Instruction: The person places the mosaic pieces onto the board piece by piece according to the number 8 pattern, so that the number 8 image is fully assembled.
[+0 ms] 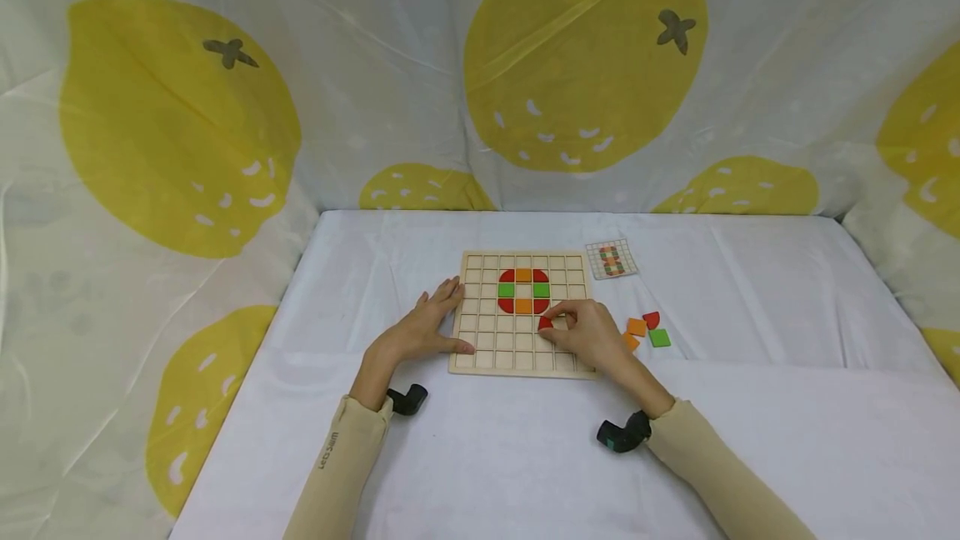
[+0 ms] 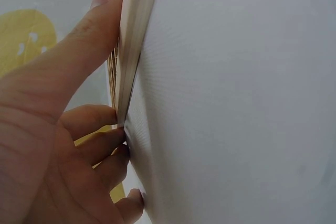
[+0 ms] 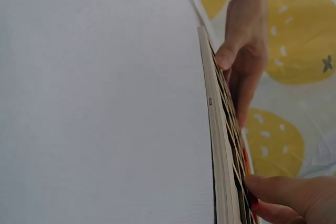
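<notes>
- From my end of the feed, the right hand [image 1: 588, 330] pinches a small red round-edged tile [image 1: 545, 323] between thumb and index finger, low over the square pale wooden grid board [image 1: 525, 373], about at the cell just below the ring's lower-right corner.
- I judge the step to be seating that tile in a cell. I'd turn its curve to suit the pattern while it is in the pinch, line its straight sides up with the thin grid lines, lower it flat, and press lightly before letting go.
- Which way its curve faces, and whether it touches the board, I can't tell; the fingertips cover too much.
- The left hand [image 1: 423, 325] lies along the board's left edge, thumb stretched apart from the other fingers and over the near-left part, with no tile in it. I'd have it steady the frame there so nothing slides.
- I'd check the cell against the white card printed with a small coloured grid pattern [image 1: 611, 259], beside the board's far-right corner.
- I count in the ring: four red quarter-round tiles [image 1: 507, 306], two orange square tiles [image 1: 522, 275], two green square tiles [image 1: 506, 290], around one bare cell.
- Loose on the white cloth [image 1: 750, 440], I see: two orange squares [image 1: 637, 327], one green square [image 1: 659, 338], one red quarter-round [image 1: 652, 320].
- One board, one card, two hands.
</notes>
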Demonstrator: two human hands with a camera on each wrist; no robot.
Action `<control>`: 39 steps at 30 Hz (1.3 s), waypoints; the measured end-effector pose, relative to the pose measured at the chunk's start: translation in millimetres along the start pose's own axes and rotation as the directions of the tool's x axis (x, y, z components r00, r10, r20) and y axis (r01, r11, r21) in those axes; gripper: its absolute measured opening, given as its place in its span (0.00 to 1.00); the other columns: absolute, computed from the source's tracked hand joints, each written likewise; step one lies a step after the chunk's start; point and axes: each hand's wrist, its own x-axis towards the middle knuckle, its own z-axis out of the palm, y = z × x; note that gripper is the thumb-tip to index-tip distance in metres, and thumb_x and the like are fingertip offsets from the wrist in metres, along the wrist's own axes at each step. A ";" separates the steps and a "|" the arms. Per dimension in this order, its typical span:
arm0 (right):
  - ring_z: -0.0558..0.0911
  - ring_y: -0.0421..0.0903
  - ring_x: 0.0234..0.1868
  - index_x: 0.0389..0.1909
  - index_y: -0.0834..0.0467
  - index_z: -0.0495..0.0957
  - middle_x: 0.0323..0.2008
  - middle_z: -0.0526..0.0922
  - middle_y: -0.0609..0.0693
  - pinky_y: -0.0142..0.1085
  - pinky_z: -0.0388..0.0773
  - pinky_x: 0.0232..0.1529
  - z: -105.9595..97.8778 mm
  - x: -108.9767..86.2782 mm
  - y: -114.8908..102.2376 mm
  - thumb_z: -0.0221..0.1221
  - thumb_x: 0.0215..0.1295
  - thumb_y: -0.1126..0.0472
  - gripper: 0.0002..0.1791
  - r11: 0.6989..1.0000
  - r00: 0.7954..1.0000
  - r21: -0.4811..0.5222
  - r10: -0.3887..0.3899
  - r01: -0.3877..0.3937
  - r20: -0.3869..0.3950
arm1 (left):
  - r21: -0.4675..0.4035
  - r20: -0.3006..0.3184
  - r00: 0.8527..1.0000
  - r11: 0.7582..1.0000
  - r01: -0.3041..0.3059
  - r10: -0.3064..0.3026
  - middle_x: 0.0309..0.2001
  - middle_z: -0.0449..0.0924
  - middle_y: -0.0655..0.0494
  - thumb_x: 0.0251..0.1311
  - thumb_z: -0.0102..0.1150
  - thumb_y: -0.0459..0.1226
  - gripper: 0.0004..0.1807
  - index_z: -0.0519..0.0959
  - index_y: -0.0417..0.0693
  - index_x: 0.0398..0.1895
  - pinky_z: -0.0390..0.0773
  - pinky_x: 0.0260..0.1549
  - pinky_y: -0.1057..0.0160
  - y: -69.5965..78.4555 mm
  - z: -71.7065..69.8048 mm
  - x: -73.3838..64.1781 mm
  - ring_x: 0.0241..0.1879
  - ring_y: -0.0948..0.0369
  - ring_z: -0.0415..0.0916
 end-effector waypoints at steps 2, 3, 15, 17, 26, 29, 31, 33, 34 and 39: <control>0.63 0.42 0.17 0.44 0.57 0.89 0.15 0.64 0.45 0.29 0.53 0.20 0.9 -0.2 0.6 0.75 0.59 0.54 0.16 1.000 1.000 -0.002 0.002 -0.002 -0.006 | -0.001 -0.001 1.000 1.000 0.000 0.000 0.85 0.38 0.42 0.53 0.78 0.51 0.62 0.50 0.35 0.82 0.36 0.82 0.38 -0.3 -0.2 0.1 0.85 0.45 0.34; 0.63 0.42 0.17 0.44 0.57 0.89 0.15 0.64 0.45 0.30 0.53 0.20 1.1 -0.3 0.9 0.76 0.59 0.54 0.16 1.000 1.000 -0.002 0.001 -0.001 -0.009 | -0.001 0.000 1.000 1.000 0.000 0.000 0.85 0.38 0.42 0.53 0.78 0.51 0.62 0.49 0.35 0.82 0.36 0.82 0.38 -0.5 -0.1 0.2 0.85 0.45 0.34; 0.61 0.40 0.17 0.44 0.57 0.90 0.14 0.62 0.44 0.29 0.52 0.21 2.0 -1.0 2.8 0.75 0.59 0.56 0.14 1.000 0.999 0.015 -0.025 0.026 -0.040 | 0.001 -0.003 1.000 1.000 -0.004 0.004 0.85 0.39 0.41 0.54 0.78 0.51 0.62 0.50 0.35 0.82 0.37 0.82 0.37 0.1 -0.1 0.1 0.85 0.45 0.34; 0.62 0.41 0.17 0.43 0.57 0.90 0.14 0.62 0.44 0.29 0.52 0.21 2.6 -1.1 2.2 0.76 0.58 0.55 0.14 1.000 0.999 0.016 -0.016 0.016 -0.046 | 0.000 -0.003 1.000 1.000 -0.001 0.001 0.85 0.39 0.41 0.54 0.78 0.51 0.62 0.50 0.35 0.82 0.37 0.82 0.37 0.7 -0.4 -0.3 0.85 0.45 0.34; 0.62 0.41 0.16 0.42 0.56 0.90 0.13 0.63 0.44 0.29 0.50 0.20 2.9 -1.5 1.7 0.75 0.59 0.57 0.12 0.999 0.998 0.029 -0.020 0.022 -0.064 | -0.008 -0.002 1.000 1.000 -0.003 0.003 0.85 0.38 0.42 0.54 0.78 0.50 0.62 0.50 0.35 0.82 0.36 0.82 0.38 0.6 -0.1 -0.4 0.85 0.46 0.33; 0.62 0.41 0.16 0.42 0.56 0.91 0.13 0.62 0.43 0.29 0.50 0.19 4.2 -1.4 2.8 0.75 0.59 0.56 0.12 0.999 0.997 0.026 -0.026 0.028 -0.073 | -0.007 0.001 1.000 1.000 -0.002 0.002 0.85 0.38 0.42 0.54 0.78 0.51 0.62 0.50 0.35 0.82 0.36 0.82 0.38 0.6 0.0 -0.5 0.85 0.46 0.33; 0.62 0.40 0.15 0.42 0.56 0.91 0.12 0.62 0.43 0.29 0.51 0.19 5.2 -1.2 3.7 0.75 0.59 0.56 0.11 0.999 0.996 0.023 -0.038 0.040 -0.078 | -0.003 0.002 1.000 1.000 -0.001 0.001 0.85 0.38 0.42 0.54 0.78 0.51 0.62 0.50 0.35 0.82 0.36 0.82 0.38 0.4 0.1 -0.4 0.85 0.46 0.33; 0.62 0.40 0.15 0.41 0.56 0.91 0.12 0.62 0.43 0.28 0.51 0.18 5.9 -1.0 3.9 0.75 0.60 0.57 0.11 0.998 0.995 0.022 -0.050 0.052 -0.084 | -0.001 0.002 1.000 1.000 0.001 -0.001 0.85 0.38 0.43 0.54 0.78 0.51 0.62 0.50 0.35 0.82 0.36 0.82 0.38 0.2 0.2 -0.1 0.85 0.46 0.33; 0.62 0.40 0.15 0.41 0.56 0.91 0.12 0.62 0.43 0.28 0.51 0.19 6.3 -0.8 3.9 0.75 0.60 0.57 0.11 0.998 0.995 0.020 -0.056 0.058 -0.086 | 0.000 0.001 1.000 1.000 0.001 -0.001 0.85 0.38 0.43 0.54 0.78 0.51 0.62 0.50 0.35 0.82 0.36 0.82 0.38 0.2 0.2 0.0 0.85 0.46 0.33; 0.63 0.40 0.15 0.42 0.57 0.91 0.13 0.62 0.43 0.29 0.51 0.19 8.7 -0.3 4.3 0.75 0.60 0.57 0.11 0.998 0.994 0.015 -0.061 0.062 -0.090 | -0.003 0.003 1.000 1.000 0.006 -0.006 0.85 0.38 0.43 0.53 0.78 0.51 0.62 0.49 0.36 0.82 0.35 0.83 0.38 0.8 -0.4 0.0 0.85 0.47 0.33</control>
